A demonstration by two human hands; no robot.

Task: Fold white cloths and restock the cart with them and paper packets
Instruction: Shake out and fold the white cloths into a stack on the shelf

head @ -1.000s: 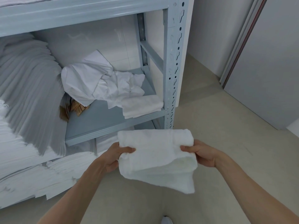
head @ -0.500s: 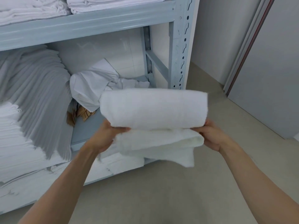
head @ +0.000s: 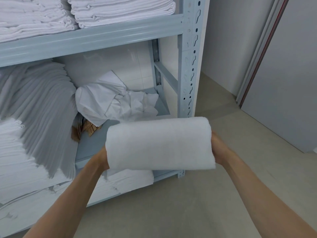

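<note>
A folded white cloth (head: 158, 143), thick like a towel, is held level in front of the grey metal shelf rack (head: 189, 66). My left hand (head: 101, 158) grips its left end and my right hand (head: 218, 148) grips its right end; the cloth covers most of the fingers of both. Behind it, on the middle shelf, lies a crumpled heap of white cloths (head: 113, 103). Brown paper packets (head: 84, 130) poke out at the heap's lower left.
Stacks of folded white towels (head: 82, 12) fill the top shelf. Leaning folded sheets (head: 34, 109) crowd the left of the middle shelf, and flat white linen (head: 120, 181) lies on the bottom shelf. Beige floor spreads to the right, ending at a grey wall and a door (head: 283, 83).
The loose lower layers of the cloth have been folded under, leaving one neat flat bundle. The view has tilted up, showing more of the top shelf.
</note>
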